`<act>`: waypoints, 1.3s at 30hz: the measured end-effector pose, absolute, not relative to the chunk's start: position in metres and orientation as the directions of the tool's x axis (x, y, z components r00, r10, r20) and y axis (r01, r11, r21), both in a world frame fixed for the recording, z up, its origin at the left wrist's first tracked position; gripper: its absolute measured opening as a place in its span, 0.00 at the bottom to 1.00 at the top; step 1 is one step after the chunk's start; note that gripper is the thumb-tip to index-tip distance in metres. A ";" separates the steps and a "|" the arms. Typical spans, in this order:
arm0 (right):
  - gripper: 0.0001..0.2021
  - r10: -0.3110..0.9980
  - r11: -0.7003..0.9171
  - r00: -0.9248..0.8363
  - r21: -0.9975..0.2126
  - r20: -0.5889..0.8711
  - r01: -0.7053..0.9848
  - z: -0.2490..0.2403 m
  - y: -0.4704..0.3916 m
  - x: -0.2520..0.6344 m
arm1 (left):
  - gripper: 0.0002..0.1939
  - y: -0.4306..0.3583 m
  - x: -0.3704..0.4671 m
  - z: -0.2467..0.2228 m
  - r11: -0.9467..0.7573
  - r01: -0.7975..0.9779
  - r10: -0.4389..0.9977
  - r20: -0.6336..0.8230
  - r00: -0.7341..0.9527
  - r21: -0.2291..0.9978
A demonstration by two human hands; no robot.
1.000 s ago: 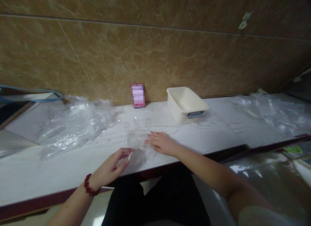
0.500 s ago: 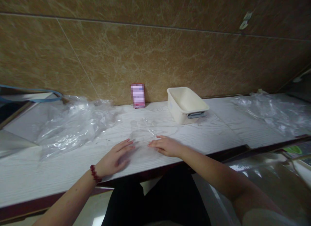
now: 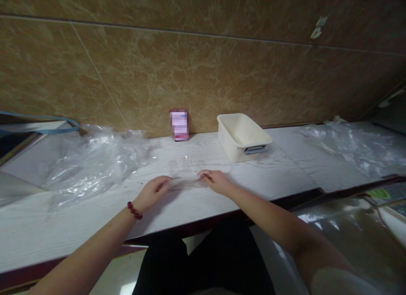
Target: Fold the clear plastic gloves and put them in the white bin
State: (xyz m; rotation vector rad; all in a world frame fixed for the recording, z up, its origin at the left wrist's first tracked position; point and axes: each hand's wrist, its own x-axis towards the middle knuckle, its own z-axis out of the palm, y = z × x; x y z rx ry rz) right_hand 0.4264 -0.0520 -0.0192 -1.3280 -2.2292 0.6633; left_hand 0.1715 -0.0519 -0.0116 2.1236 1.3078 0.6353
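A clear plastic bag [image 3: 185, 170] lies on the white wood-grain tabletop [image 3: 127, 216] in front of me, its near edge lifted and folded between my hands. My left hand [image 3: 154, 192], with a red bead bracelet [image 3: 135, 210] at the wrist, has its fingers closed on the bag's left side. My right hand [image 3: 217, 181] pinches the same edge on the right, fingers curled in. Round faint shapes show at the bag's far part; I cannot make out what they are.
A cream plastic bin [image 3: 242, 138] with a grey handle stands at the back, right of centre. A phone [image 3: 179, 125] leans on the tiled wall. Crumpled clear plastic bags lie left [image 3: 98, 159] and right [image 3: 352, 147]. A blue strap [image 3: 41, 117] crosses a box at far left.
Both hands went from lying flat with fingers spread on the bag to gripping its near edge and raising it. The left hand moved slightly right and away from me.
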 end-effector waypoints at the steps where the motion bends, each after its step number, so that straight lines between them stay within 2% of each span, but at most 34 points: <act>1: 0.14 0.921 0.366 -0.364 -0.616 0.136 0.697 -0.020 -0.046 0.423 | 0.16 -0.046 0.176 -0.013 -0.296 0.629 0.934 0.081 0.347 0.719; 3: 0.13 0.958 0.283 -0.245 -0.607 0.146 0.743 -0.020 -0.032 0.416 | 0.16 -0.034 0.183 -0.015 -0.151 0.571 0.976 0.030 0.216 0.807; 5: 0.11 0.976 0.216 -0.157 -0.588 0.151 0.780 -0.022 -0.019 0.411 | 0.17 -0.022 0.187 -0.018 -0.046 0.537 0.994 -0.016 0.110 0.842; 10: 0.07 0.996 0.082 -0.053 -0.529 0.071 0.845 -0.028 0.003 0.407 | 0.15 -0.002 0.189 -0.019 0.031 0.707 0.999 -0.008 -0.036 0.706; 13: 0.07 0.999 0.048 -0.030 -0.475 0.044 0.879 -0.030 0.009 0.407 | 0.13 0.005 0.190 -0.020 0.046 0.770 0.998 0.006 -0.065 0.636; 17: 0.07 0.997 0.037 -0.001 -0.446 0.081 0.894 -0.029 0.012 0.406 | 0.11 0.013 0.193 -0.023 0.097 0.750 0.993 -0.015 -0.115 0.654; 22: 0.06 0.990 0.038 0.037 -0.500 0.139 0.865 -0.027 0.014 0.406 | 0.10 0.018 0.196 -0.027 0.137 0.729 0.985 -0.017 -0.169 0.671; 29: 0.02 0.991 0.025 0.054 -0.554 0.126 0.832 -0.031 0.017 0.404 | 0.10 0.022 0.197 -0.032 0.146 0.683 0.979 -0.003 -0.206 0.715; 35: 0.13 0.992 -0.038 0.102 -0.575 0.080 0.817 -0.033 0.016 0.404 | 0.13 0.029 0.200 -0.035 0.098 0.636 0.981 0.034 -0.192 0.766; 39: 0.12 0.991 -0.066 0.117 -0.517 0.067 0.853 -0.029 0.013 0.405 | 0.17 0.035 0.202 -0.039 0.063 0.564 0.990 0.020 -0.140 0.823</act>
